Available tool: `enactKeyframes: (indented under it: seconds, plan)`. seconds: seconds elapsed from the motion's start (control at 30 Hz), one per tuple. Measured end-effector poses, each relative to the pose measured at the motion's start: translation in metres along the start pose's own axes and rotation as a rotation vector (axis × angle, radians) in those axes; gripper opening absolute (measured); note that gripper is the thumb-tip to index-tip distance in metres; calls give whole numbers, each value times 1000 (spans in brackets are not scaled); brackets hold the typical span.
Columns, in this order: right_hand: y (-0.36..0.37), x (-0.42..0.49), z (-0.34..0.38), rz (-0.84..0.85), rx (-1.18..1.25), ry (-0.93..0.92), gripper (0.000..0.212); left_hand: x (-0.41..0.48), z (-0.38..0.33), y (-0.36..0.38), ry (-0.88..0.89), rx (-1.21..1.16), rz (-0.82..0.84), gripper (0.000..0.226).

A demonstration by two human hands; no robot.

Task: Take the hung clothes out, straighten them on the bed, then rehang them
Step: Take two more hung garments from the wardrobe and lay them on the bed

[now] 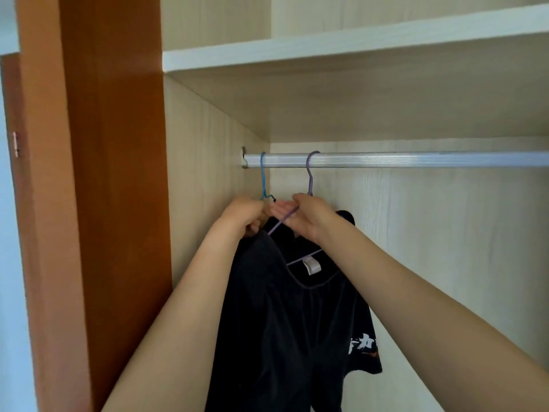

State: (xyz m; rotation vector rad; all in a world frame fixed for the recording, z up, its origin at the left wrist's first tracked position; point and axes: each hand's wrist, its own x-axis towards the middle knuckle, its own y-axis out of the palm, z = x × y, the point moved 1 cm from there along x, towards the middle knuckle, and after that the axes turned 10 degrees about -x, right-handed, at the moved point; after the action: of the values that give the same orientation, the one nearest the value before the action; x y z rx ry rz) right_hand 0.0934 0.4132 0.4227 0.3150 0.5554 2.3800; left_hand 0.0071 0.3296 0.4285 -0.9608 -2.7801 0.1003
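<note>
Hooks of the thin blue wire hanger (263, 176) and purple wire hanger (310, 173) sit directly above our closed left hand (242, 215) and right hand (309, 217), gripping beneath the ribbed silver rail (416, 160), dark garments (291, 316) hanging below.

– What carries the things?
– A silver rail (386, 160), running from the left wall off to the right under a pale shelf (341, 44).
– And what's on it?
– Two hooks at the left end: a blue hanger (263, 173), and a purple hanger (310, 173) just right of it.
</note>
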Motion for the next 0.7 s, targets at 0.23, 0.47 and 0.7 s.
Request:
enactKeyframes:
  seconds: [0.23,0.47,0.7]
  plan:
    - [-5,2,20,-202,34,-115,37,-5,-15,-4,274,-144,-167,25]
    - [-38,-56,36,-111,-220,-193,36,-22,-11,-3,394,-149,-134,33]
    - [-125,-153,-16,-328,-655,-203,28,-82,82,23,331,-35,2,32]
